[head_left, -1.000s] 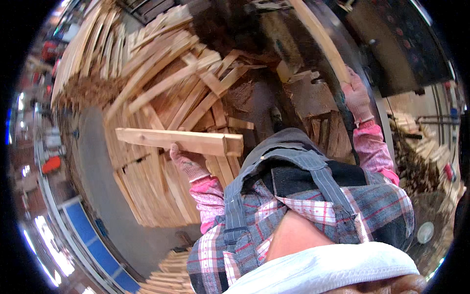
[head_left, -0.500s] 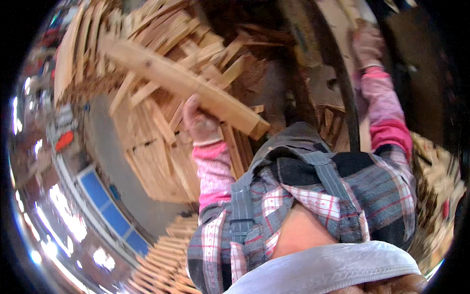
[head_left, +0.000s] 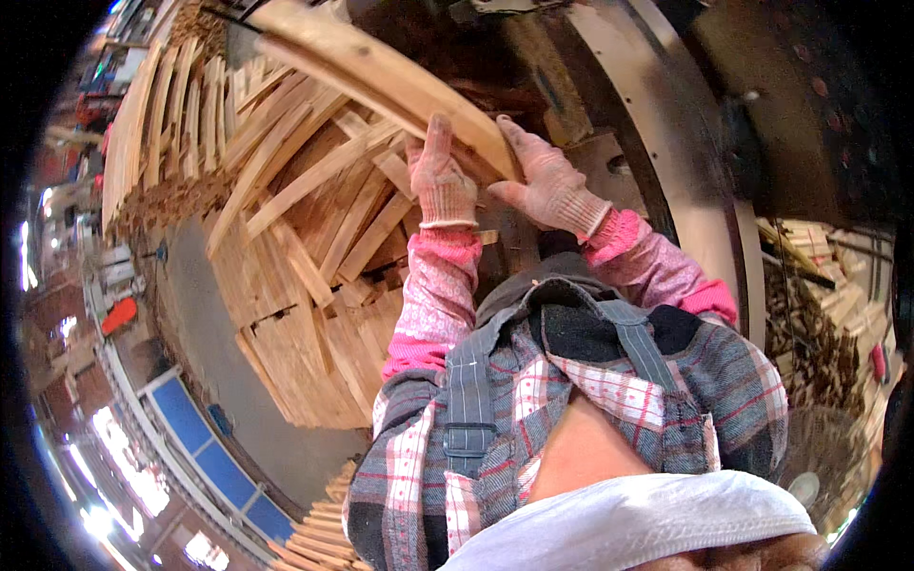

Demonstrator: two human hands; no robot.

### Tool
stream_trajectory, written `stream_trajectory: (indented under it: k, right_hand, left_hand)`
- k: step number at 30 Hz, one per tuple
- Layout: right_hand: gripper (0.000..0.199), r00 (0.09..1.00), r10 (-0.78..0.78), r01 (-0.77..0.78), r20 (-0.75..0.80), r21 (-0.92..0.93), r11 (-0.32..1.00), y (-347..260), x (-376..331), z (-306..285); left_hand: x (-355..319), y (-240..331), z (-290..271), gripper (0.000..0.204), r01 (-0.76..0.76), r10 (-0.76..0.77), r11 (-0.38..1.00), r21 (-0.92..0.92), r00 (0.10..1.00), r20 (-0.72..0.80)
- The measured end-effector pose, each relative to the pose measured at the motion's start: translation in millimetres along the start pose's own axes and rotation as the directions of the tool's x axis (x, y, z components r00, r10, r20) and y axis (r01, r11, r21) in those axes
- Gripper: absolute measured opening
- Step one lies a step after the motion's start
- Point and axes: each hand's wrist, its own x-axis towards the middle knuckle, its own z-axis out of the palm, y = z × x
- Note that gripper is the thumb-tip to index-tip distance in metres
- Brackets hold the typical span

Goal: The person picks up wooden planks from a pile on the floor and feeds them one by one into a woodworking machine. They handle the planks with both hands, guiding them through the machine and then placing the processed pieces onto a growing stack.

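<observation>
A long wooden board point(head_left: 381, 67) slants from the upper left toward the middle of the view, raised above a heap of loose boards. My left hand point(head_left: 446, 190), in a pale knitted glove, supports its near side, some fingers showing against the edge and the rest hidden. Around the board's near end, my right hand point(head_left: 554, 186), gloved alike, has its thumb on one side and its fingers on the other. Both hands are close together, and pink sleeves cover the wrists.
Loose boards point(head_left: 324, 190) lie criss-cross on a stack point(head_left: 305, 352) at left. Another board stack point(head_left: 152, 143) rises beyond. A metal machine rail point(head_left: 657, 114) runs along the right, with dark machinery beside it. Wood pieces point(head_left: 847, 314) pile up at far right.
My right hand has left the machine rail and come over to the board's near end. The board has moved up and away, with my left hand shifting slightly right and forward.
</observation>
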Motion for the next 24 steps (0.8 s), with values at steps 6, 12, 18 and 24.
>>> stream_trajectory:
  k: [6,12,18,24]
  right_hand:
    - [0.071,0.925,0.048,-0.135,-0.378,-0.207,0.969,79,-99,-57]
    - [0.053,0.836,-0.002,-0.388,-0.549,-0.594,0.705,172,-169,-87]
    - [0.046,0.855,-0.281,-0.257,-0.435,-0.828,0.499,204,-71,-148]
    - [0.057,0.902,-0.182,-0.272,-0.392,-0.843,0.465,228,52,-198]
  left_hand:
    - [2,-9,9,0.033,0.054,-0.053,0.995,-0.088,0.998,0.015]
    - [0,-17,-54,0.033,0.047,-0.050,0.998,-0.048,0.996,-0.067]
    - [-66,-42,-71,0.019,0.198,-0.180,0.980,0.016,0.918,-0.353]
    - [-97,-77,-87,0.028,0.215,-0.160,0.972,0.093,0.900,-0.404]
